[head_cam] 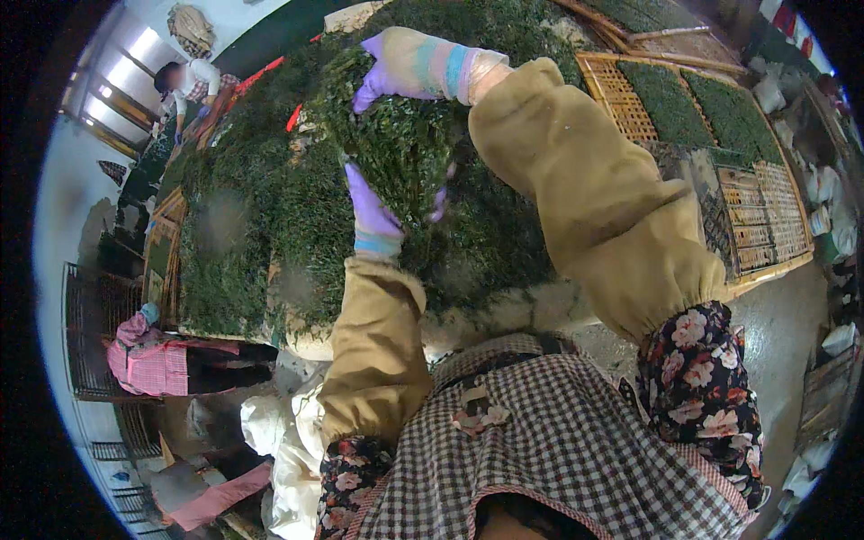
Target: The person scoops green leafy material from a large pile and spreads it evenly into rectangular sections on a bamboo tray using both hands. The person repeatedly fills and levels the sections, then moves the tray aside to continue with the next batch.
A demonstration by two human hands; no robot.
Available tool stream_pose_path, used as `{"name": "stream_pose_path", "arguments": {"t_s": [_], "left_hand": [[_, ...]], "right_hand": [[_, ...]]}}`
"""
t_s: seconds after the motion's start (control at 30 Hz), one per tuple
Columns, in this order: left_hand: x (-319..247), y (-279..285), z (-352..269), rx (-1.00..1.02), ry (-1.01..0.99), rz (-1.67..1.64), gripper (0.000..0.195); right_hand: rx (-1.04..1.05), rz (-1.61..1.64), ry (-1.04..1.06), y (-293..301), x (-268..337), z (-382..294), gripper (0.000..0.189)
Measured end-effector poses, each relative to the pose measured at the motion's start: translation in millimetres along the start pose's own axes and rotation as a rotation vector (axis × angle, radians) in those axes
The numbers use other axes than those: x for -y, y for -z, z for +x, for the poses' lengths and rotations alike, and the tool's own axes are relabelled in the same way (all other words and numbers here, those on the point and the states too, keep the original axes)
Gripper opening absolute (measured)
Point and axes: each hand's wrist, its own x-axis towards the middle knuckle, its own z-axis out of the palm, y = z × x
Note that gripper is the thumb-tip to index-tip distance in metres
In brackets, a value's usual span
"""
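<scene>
A wide heap of dark green, shredded leafy material (236, 256) covers the table before me. My left hand (372, 206), in a purple glove with a blue band, grips the underside of a loose clump (408, 152) of it; a purple fingertip shows on the clump's far side. My right hand (405, 67), gloved alike, bends over the clump's upper left part with the thumb and a finger apart. Most fingers of both hands are buried in the leaf. Tan sleeve covers (601, 189) are on both forearms.
Bamboo-lattice trays (749, 223), partly spread with green leaf, stand on the right. A person (196, 81) bends over the table's far left end; another in pink (152, 358) stands at left. White sacks (290, 466) lie close to my left. Red strips (293, 118) show on the heap.
</scene>
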Motion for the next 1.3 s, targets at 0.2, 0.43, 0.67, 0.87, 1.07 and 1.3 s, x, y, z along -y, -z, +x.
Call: {"name": "stream_pose_path", "arguments": {"t_s": [0.2, 0.43, 0.67, 0.87, 1.07, 1.3], "left_hand": [[-5, -7, -13, 0.067, 0.333, 0.617, 0.045], [-64, -42, 28, 0.011, 0.301, 0.521, 0.031], [-112, -57, 32, 0.08, 0.129, 0.393, 0.036], [-117, -40, 26, 0.044, 0.143, 0.489, 0.039], [-86, -60, -8, -0.083, 0.31, 0.496, 0.038], [-111, -96, -12, 0.176, 0.22, 0.396, 0.04]], "right_hand": [[0.067, 0.203, -0.256, -43, -90, -16, 0.078], [0.152, 1.689, -0.577, -149, -145, -89, 0.041], [0.725, 0.347, -0.575, -224, -186, -234, 0.049], [0.312, 0.308, -0.154, -255, -157, -234, 0.027], [-0.39, -0.105, 0.341, -132, -34, -143, 0.036], [0.113, -0.4, -0.087, -178, -42, -128, 0.041]]}}
